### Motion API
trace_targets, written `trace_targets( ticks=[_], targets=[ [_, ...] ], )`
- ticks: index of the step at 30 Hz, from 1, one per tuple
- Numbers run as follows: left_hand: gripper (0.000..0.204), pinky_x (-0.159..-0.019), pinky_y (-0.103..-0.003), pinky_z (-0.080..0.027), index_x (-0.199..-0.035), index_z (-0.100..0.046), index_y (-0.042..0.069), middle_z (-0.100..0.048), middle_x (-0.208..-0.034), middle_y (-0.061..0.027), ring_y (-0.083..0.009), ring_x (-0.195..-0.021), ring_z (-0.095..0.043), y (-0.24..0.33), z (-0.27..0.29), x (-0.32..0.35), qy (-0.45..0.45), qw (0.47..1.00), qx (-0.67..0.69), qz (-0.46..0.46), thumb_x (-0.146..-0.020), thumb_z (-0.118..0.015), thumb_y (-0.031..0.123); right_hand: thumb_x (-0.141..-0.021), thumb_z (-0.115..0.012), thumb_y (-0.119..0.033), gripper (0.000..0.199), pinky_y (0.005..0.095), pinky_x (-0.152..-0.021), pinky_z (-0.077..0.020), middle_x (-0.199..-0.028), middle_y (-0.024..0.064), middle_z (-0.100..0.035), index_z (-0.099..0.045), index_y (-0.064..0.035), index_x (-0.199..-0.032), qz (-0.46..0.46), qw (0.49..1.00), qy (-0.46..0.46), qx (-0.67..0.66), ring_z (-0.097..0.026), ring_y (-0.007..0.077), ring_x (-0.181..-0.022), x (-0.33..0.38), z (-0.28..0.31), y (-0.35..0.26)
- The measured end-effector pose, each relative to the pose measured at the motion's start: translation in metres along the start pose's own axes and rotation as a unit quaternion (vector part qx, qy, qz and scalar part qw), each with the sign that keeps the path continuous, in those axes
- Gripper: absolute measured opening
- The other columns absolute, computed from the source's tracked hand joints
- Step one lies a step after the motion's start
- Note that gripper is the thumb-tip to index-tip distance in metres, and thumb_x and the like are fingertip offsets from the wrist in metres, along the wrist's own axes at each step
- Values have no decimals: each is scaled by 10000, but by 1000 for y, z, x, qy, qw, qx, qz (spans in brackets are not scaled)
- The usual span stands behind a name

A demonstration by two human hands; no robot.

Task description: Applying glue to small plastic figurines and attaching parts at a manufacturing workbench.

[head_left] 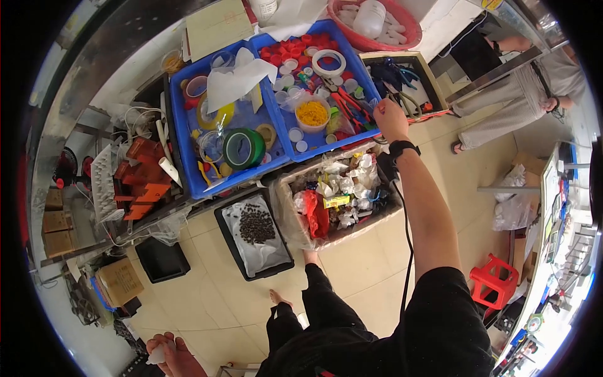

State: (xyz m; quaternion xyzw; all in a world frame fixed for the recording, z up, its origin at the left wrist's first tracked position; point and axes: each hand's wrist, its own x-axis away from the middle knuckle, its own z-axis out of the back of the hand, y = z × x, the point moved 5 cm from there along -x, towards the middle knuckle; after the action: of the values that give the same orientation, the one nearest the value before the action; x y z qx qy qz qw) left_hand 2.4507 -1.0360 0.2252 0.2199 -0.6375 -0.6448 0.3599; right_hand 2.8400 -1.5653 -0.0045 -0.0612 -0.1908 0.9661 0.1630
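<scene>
My right hand (pixel 392 122) reaches out over the right edge of the right blue tray (pixel 290 149), fingers pinched. Something thin and clear seems to show at its fingertips, too small to name. Beside it lie red-handled pliers (pixel 347 102) in the tray. A tub of yellow bits (pixel 312 114) stands farther left among red caps (pixel 295 50), white caps and a white tape roll (pixel 328 63). Low at the left, my left hand (pixel 179 359) is closed around a small whitish object (pixel 157 355), its kind unclear.
A lined bin of crumpled wrappers (pixel 292 217) stands below the trays. Beside it a black tray (pixel 276 267) holds dark pellets. The left blue tray (pixel 179 125) holds tape rolls. A tool box (pixel 433 78) and red stool (pixel 495 281) are at right; another person (pixel 512 100) stands beyond.
</scene>
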Motion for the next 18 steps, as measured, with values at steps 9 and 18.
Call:
trace_targets(
  ticks=[9,18],
  targets=[
    [195,-876,-353,-484,-1137,-530,79,-601,-1135,-79,-214,-1043,-586,4,-12,9,-111,990,85,-20,-943,-529,51,-851,-613,-233,152,450,-768,-494,-922,93,-624,-601,-110,-939,112,977,76,164,-647,296,-853,3,-2,-12],
    [173,-852,-343,-483,-1094,-556,89,-616,-1070,-66,-209,-1006,-585,11,-9,18,-89,992,84,-15,-932,-550,28,-862,-606,-226,155,408,-736,-497,-859,107,-678,-572,-93,-936,13,999,20,-37,-656,303,-846,0,5,-2]
  ],
)
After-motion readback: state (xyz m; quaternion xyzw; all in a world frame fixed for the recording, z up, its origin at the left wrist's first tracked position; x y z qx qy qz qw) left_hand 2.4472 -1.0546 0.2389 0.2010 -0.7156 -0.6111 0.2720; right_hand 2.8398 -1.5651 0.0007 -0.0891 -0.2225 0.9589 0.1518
